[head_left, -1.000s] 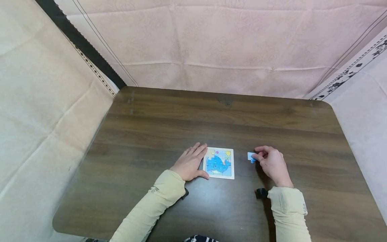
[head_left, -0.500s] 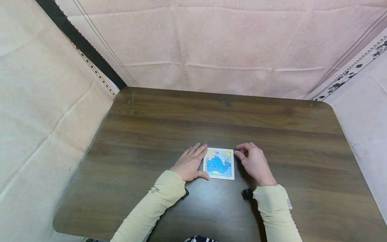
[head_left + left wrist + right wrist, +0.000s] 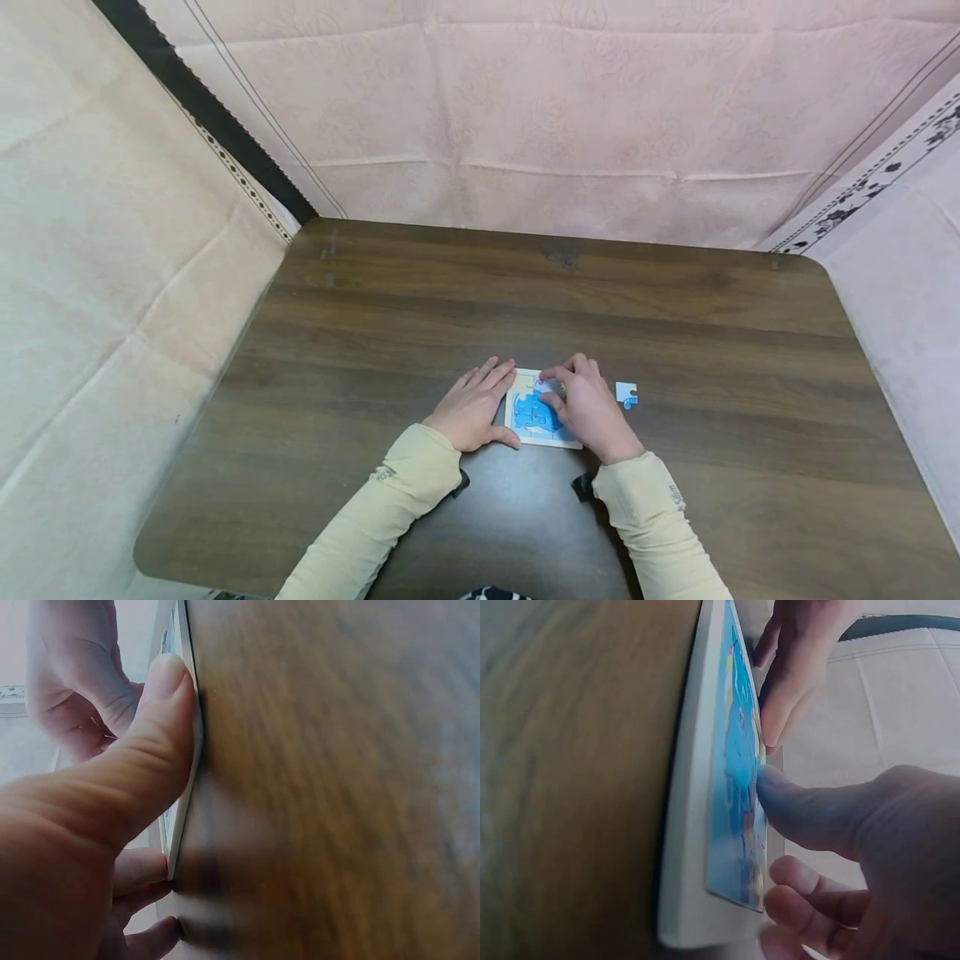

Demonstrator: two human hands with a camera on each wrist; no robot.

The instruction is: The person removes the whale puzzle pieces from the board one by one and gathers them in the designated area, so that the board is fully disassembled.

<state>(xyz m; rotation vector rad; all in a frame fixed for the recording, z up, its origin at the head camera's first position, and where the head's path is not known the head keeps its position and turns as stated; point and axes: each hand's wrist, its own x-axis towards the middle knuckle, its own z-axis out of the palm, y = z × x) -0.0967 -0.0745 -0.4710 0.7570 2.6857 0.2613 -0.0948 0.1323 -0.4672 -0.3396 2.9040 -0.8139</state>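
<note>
A square jigsaw puzzle showing a blue whale lies in a pale frame on the table. My left hand rests at its left edge, fingers straight and thumb along the near side. Over the puzzle's right part is my right hand. In the right wrist view its thumb touches the picture, while the fingers bend near the surface. The thumb and index finger stand apart, with no piece seen between them. The right hand hides the picture's upper right. A loose light blue puzzle piece lies right of the frame.
The brown wooden table extends around the puzzle on all sides. Pale cloth hangs along its back, left and right. Dark wrist devices sit under both forearms.
My right hand has moved left from the loose puzzle piece to above the puzzle. That piece stays on the table and is uncovered again. My left hand has stayed put.
</note>
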